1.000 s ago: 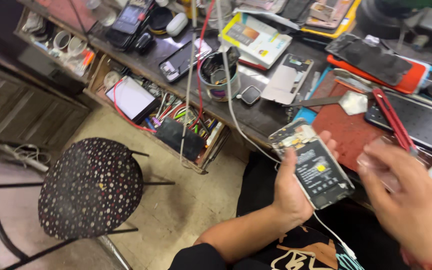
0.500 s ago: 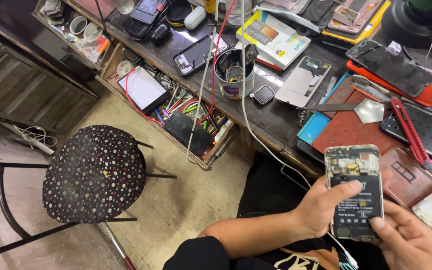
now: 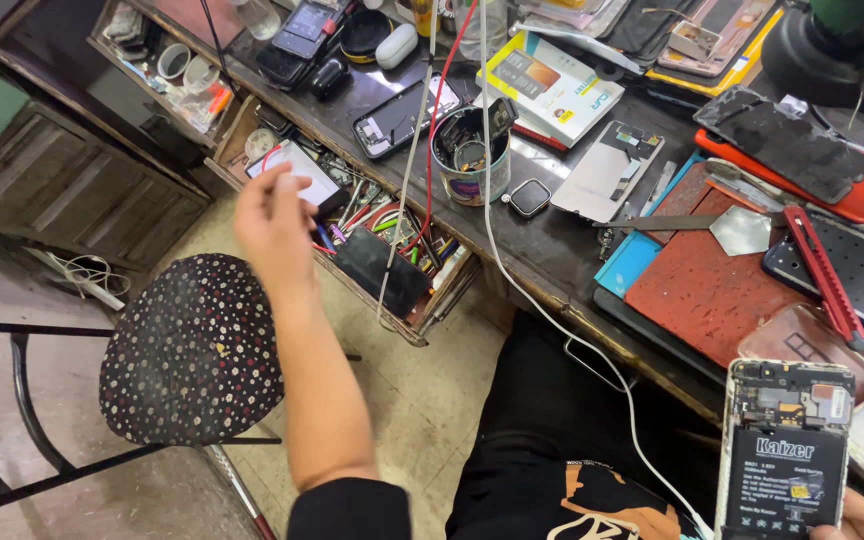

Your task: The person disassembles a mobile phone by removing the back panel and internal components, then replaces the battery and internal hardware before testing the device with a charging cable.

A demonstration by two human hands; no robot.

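Observation:
My left hand (image 3: 272,222) is stretched out to the left with its fingers apart and holds nothing. It hovers beside the open drawer (image 3: 422,318) full of tools and wires, close to a white card-like part (image 3: 297,172) lying in it. At the bottom right corner only the edge of my right hand (image 3: 857,522) shows. It grips a white phone with its back off (image 3: 785,448), black battery exposed. A white cable (image 3: 552,312) runs from the bench down past my lap towards the phone.
A stool with a dotted black cushion (image 3: 192,350) stands left of my arm. The workbench (image 3: 552,255) carries a cup of tools (image 3: 469,160), a red mat (image 3: 712,285), a red box cutter (image 3: 824,272), a yellow and white box (image 3: 550,85) and several opened phones.
My left hand has let go of the phone and swung left to the drawer. The phone now rests in my right hand alone, lower in view.

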